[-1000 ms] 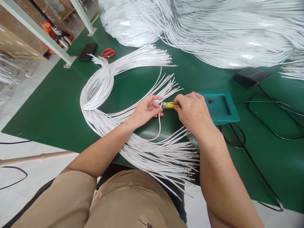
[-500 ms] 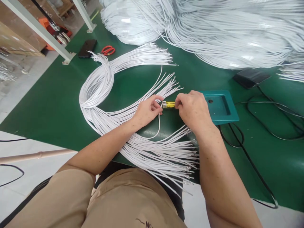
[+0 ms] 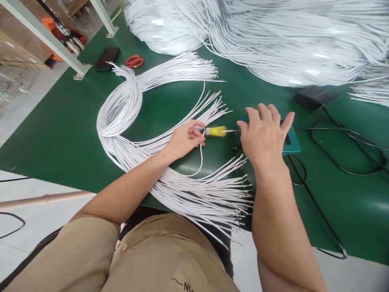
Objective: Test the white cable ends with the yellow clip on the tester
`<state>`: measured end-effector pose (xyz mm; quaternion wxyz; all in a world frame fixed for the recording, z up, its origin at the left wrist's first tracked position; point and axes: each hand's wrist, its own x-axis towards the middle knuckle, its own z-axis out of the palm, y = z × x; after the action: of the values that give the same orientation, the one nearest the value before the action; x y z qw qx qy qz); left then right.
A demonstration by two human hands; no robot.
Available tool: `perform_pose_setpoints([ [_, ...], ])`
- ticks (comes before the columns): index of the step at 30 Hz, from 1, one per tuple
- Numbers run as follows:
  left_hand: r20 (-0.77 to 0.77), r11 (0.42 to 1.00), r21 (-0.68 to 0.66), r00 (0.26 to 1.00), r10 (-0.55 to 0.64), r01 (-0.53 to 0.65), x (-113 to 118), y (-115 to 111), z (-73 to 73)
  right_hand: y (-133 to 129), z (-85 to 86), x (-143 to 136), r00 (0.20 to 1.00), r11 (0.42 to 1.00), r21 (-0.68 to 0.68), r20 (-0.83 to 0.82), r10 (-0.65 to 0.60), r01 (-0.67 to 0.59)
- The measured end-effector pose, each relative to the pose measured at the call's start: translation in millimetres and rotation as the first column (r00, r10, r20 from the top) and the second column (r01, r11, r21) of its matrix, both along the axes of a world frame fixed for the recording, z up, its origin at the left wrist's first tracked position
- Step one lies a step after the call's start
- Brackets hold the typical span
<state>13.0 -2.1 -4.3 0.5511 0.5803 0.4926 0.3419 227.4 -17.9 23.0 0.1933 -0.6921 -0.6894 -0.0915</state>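
Note:
My left hand [image 3: 189,138] pinches a white wire [image 3: 201,156], which bends down from the fingertips in a loose loop. Right at those fingertips is a yellow piece [image 3: 216,131] with a pale end and a thin metal rod running right; I cannot tell its exact kind. My right hand [image 3: 263,132] is spread wide over the teal tray-like box [image 3: 296,142], covering much of it; whether it touches the box is unclear. Below and behind the left hand lies a bundle of white wires [image 3: 121,109], curled at the left, with metal-tipped ends fanned to the right.
A large heap of white wires [image 3: 285,44] fills the back of the green table [image 3: 54,121]. Red-handled scissors [image 3: 134,61] and a dark flat object [image 3: 107,59] lie at the back left. On the right are a black wedge-shaped object [image 3: 316,98] and looped black cables [image 3: 349,170].
My right hand has let go of the yellow piece, moved right and spread its fingers over the teal box. My left hand keeps its pinch on the wire. The view has shifted slightly.

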Motion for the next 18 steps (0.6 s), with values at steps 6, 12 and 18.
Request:
perform_pose_setpoints([
  [6,0.113,0.999,0.043,0.993,0.020,-0.025,-7.9,-3.9,6.5,-2.8,11.3,9.4,0.981,0.999,0.004,-0.189,0.040,-0.040],
  [12,0.212,0.996,0.065,0.974,-0.078,0.066,-9.7,-8.0,9.8,-36.1,43.7,10.3,0.874,0.993,0.017,-0.473,0.113,-0.119],
  [18,0.168,0.984,0.095,0.972,-0.166,0.152,-1.0,-26.7,37.5,-58.2,56.2,-16.9,0.746,0.973,0.033,-0.636,0.196,-0.227],
])
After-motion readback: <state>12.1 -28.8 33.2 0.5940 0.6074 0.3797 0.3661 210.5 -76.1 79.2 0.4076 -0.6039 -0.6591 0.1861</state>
